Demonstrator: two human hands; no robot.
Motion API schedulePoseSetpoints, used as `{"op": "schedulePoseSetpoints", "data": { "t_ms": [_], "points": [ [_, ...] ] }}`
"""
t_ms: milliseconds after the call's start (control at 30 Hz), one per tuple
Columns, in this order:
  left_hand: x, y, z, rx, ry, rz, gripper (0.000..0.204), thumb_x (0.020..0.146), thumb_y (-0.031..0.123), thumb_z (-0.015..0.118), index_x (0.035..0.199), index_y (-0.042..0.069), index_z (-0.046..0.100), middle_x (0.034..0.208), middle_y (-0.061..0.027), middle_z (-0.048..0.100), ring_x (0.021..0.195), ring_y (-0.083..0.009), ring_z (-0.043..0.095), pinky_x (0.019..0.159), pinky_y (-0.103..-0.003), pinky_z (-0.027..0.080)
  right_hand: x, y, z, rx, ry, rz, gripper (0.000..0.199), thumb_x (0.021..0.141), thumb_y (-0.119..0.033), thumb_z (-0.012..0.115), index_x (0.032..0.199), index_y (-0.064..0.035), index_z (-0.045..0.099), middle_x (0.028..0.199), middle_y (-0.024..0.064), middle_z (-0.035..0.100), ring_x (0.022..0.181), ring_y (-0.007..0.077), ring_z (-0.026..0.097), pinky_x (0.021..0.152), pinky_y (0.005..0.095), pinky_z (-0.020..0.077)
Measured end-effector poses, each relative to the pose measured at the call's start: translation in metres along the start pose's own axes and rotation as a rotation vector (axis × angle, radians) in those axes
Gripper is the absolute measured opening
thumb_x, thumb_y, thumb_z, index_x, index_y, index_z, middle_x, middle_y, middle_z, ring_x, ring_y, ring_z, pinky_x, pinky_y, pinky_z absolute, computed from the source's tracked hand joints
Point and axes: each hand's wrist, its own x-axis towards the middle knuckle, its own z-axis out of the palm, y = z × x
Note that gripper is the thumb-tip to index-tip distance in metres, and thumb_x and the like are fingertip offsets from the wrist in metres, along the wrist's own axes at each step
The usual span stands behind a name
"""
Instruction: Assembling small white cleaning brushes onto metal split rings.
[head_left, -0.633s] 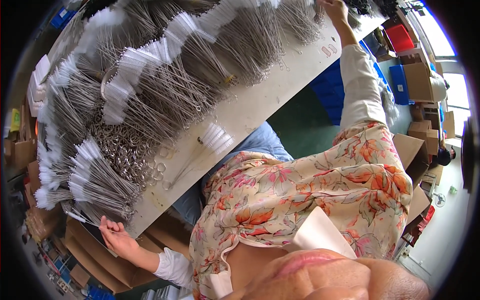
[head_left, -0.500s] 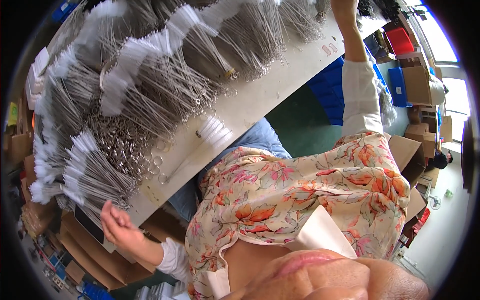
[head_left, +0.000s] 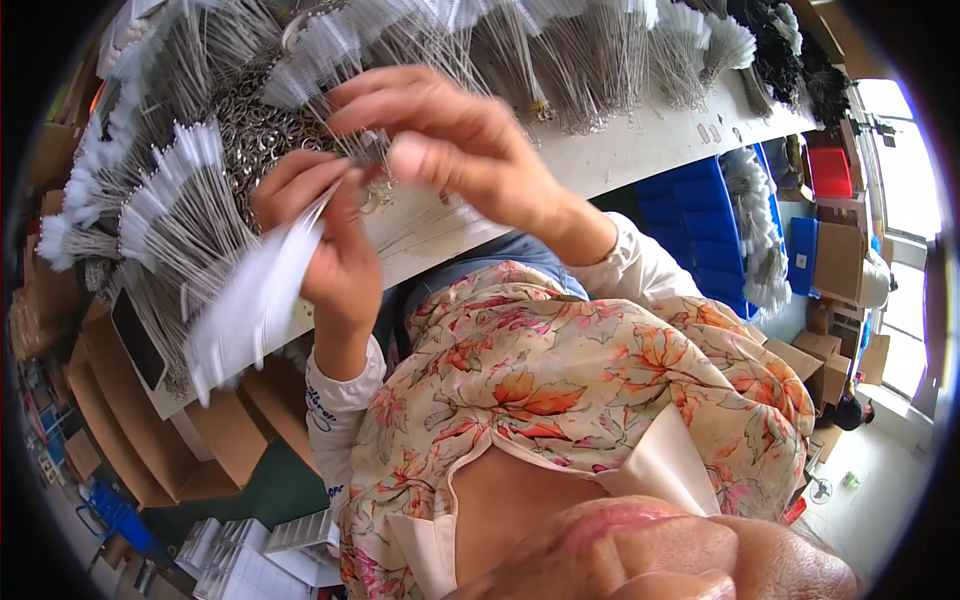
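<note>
My left hand point(head_left: 325, 235) is closed round a bunch of wire-handled brushes point(head_left: 250, 305), whose white bristle ends hang down to the left, blurred by motion. The wire ends point up toward my right hand point(head_left: 470, 150). That hand is raised just beside them, fingers curved and thumb apart, with nothing plainly held in it. A bit of metal shows between the two hands, too small to make out. Behind my left hand lies a heap of metal rings point(head_left: 235, 130). Another pile of white brushes point(head_left: 180, 200) lies to its left on the table.
Rows of brush bundles point(head_left: 610, 55) line the pale table point(head_left: 640, 155), with black brushes point(head_left: 775, 55) at the far right. A dark flat device point(head_left: 138, 338) lies at the left corner. Blue bins point(head_left: 690, 220) stand to the right, cardboard boxes point(head_left: 125, 420) below left.
My right hand has come in from the far right, and my left hand has risen from the table's near corner. Both now meet over the table, the left holding brushes. The view has shifted.
</note>
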Motion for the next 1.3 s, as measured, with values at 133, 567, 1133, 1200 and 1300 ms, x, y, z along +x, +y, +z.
{"op": "schedulePoseSetpoints", "data": {
  "t_ms": [133, 567, 1133, 1200, 1300],
  "points": [
    [0.000, 0.003, -0.010, -0.062, -0.049, -0.012, 0.016, 0.090, 0.006, 0.053, 0.095, -0.009, 0.054, 0.092, -0.0175, 0.057, 0.079, -0.0250, 0.063, 0.069, -0.031, 0.054, -0.006, 0.030, -0.008, 0.042, 0.150, 0.304, 0.030, 0.093, -0.027, 0.051, 0.106, -0.0026, 0.062, 0.088, 0.0060, 0.064, 0.093, 0.0164, 0.057, 0.084, 0.0325, 0.0464],
    [0.015, -0.004, -0.056, -0.095, -0.223, 0.068, 0.098, 0.065, 0.028, 0.081, 0.137, -0.001, 0.021, 0.133, -0.0189, 0.036, 0.115, -0.0290, 0.046, 0.092, -0.038, 0.042, -0.012, 0.005, -0.003, -0.101, -0.269, 0.476, 0.017, 0.089, -0.017, 0.056, 0.095, -0.0021, 0.063, 0.076, 0.0033, 0.062, 0.066, 0.0102, 0.056, 0.065, 0.0232, 0.0469],
    [-0.044, 0.006, -0.048, -0.117, -0.404, -0.043, 0.018, 0.073, 0.012, 0.073, 0.085, 0.005, 0.062, 0.079, -0.0048, 0.060, 0.069, -0.0139, 0.058, 0.060, -0.026, 0.046, -0.047, -0.017, -0.021, -0.167, -0.385, 0.781, 0.019, 0.087, -0.019, 0.059, 0.093, -0.0018, 0.063, 0.071, 0.0011, 0.060, 0.063, 0.0093, 0.056, 0.056, 0.0226, 0.0439],
    [-0.055, -0.012, -0.068, -0.040, -0.129, -0.399, 0.018, 0.077, 0.013, 0.071, 0.089, 0.004, 0.062, 0.073, -0.0034, 0.059, 0.062, -0.0113, 0.055, 0.055, -0.025, 0.044, -0.058, -0.014, -0.064, -0.717, -0.345, 0.388, 0.017, 0.083, -0.017, 0.061, 0.094, -0.0042, 0.063, 0.077, 0.0052, 0.063, 0.065, 0.0153, 0.059, 0.058, 0.0274, 0.0460],
    [-0.072, -0.020, -0.095, 0.416, -0.309, -0.536, 0.022, 0.079, 0.022, 0.070, 0.090, 0.004, 0.061, 0.067, -0.0022, 0.058, 0.054, -0.0104, 0.050, 0.049, -0.025, 0.042, -0.085, -0.016, -0.111, -1.550, -0.459, 0.424, 0.015, 0.081, -0.013, 0.062, 0.094, -0.0060, 0.064, 0.082, 0.0089, 0.063, 0.071, 0.0195, 0.062, 0.062, 0.0297, 0.0475]
  ]
}}
